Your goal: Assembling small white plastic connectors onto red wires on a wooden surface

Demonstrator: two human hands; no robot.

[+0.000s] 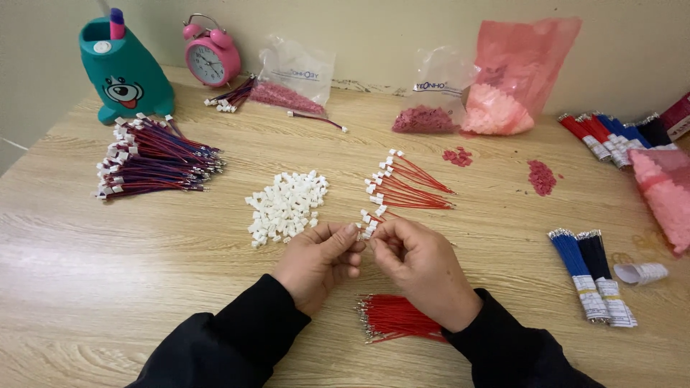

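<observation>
1. A teal toy-shaped holder (123,68) stands at the desk's (108,287) far left, at 10 o'clock from the hands; a pink alarm clock (211,57) stands just beside it.
2. A bundle of red-and-blue wires (154,158) tipped with white plugs lies below the holder, its long axis running left to right.
3. A heap of white connector housings (286,205) sits at 11 o'clock from the left hand (316,264).
4. The left hand's grip is pinched shut, thumb and forefinger on a small white connector (368,233).
5. The connector lies between both grips, at the fingertips; which way it points cannot be told.
6. The right hand (424,269) is also pinched closed on the same connector.
7. Finished red leads (406,188) fan out at 12 o'clock from the hands, plugs pointing left.
8. Loose red wires (395,320) lie under the right wrist, bare ends pointing left.
9. 2 banded bundles, blue and black (589,276), lie at 3 o'clock.
</observation>
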